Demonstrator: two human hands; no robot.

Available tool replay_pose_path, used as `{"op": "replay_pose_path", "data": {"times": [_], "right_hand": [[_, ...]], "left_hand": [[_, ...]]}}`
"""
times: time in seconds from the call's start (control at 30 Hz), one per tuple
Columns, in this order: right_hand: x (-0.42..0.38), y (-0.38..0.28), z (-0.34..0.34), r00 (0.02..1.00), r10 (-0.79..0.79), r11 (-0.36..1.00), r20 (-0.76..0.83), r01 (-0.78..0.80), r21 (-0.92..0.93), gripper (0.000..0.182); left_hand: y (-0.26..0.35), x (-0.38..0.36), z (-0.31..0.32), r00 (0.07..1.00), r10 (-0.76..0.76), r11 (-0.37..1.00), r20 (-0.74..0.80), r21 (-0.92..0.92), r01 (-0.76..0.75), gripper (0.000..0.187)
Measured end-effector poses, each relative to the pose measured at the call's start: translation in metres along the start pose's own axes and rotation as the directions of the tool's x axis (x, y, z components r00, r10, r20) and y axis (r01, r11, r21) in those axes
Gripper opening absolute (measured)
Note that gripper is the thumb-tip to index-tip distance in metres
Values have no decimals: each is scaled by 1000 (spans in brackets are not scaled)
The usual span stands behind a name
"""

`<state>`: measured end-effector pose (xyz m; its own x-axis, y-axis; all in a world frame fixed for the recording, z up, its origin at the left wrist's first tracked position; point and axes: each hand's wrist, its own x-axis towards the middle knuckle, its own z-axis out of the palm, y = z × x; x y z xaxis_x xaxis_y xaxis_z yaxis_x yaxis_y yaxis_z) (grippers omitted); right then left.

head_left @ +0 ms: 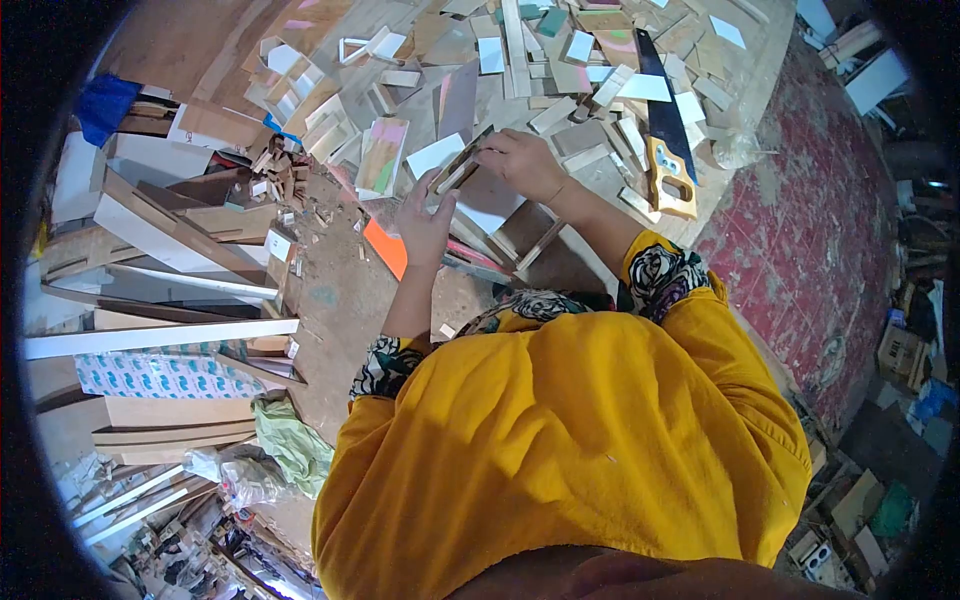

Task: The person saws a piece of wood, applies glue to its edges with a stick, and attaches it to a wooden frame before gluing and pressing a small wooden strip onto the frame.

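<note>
My left hand (425, 224) is raised with the thumb apart from the fingers, its fingertips at the near end of a narrow wooden piece (459, 170). At the far end of that piece, my right hand (522, 164) has its fingers bent and closed on it. The piece is tilted, and its edge looks dark; my fingers cover part of it. Just below the hands lie a white-faced board (490, 204) and some wooden strips (541, 246). A pale board with pink and green marks (382, 157) rests left of my hands.
Many wood offcuts (400, 77) cover the worktop. A handsaw (668, 130) with a yellowish handle lies at the right. An orange sheet (386, 247) is near my left forearm. Long boards (160, 338) are stacked at the left, and a worn red surface (800, 240) is at the right.
</note>
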<state>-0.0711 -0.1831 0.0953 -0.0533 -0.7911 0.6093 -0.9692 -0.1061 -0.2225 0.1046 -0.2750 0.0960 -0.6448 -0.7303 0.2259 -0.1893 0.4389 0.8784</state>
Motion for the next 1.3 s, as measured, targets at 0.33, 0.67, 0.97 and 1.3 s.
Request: {"op": "replay_pose_path", "data": {"times": [0.33, 0.67, 0.97, 1.3], "right_hand": [[2, 3, 5, 1000, 8, 999, -14, -7, 36, 13], [-12, 13, 6, 810, 587, 764, 6, -556, 326, 33], [-18, 37, 26, 809, 557, 609, 189, -553, 569, 41], [-10, 20, 15, 760, 621, 595, 194, -618, 514, 32]], "left_hand": [[-21, 1, 7, 996, -91, 990, -15, -109, 89, 28], [-8, 1, 5, 986, -167, 982, -1, -85, 166, 26], [-23, 0, 7, 987, -163, 972, 12, -170, 163, 26], [0, 1, -1, 991, -135, 988, 16, 79, 133, 29]]}}
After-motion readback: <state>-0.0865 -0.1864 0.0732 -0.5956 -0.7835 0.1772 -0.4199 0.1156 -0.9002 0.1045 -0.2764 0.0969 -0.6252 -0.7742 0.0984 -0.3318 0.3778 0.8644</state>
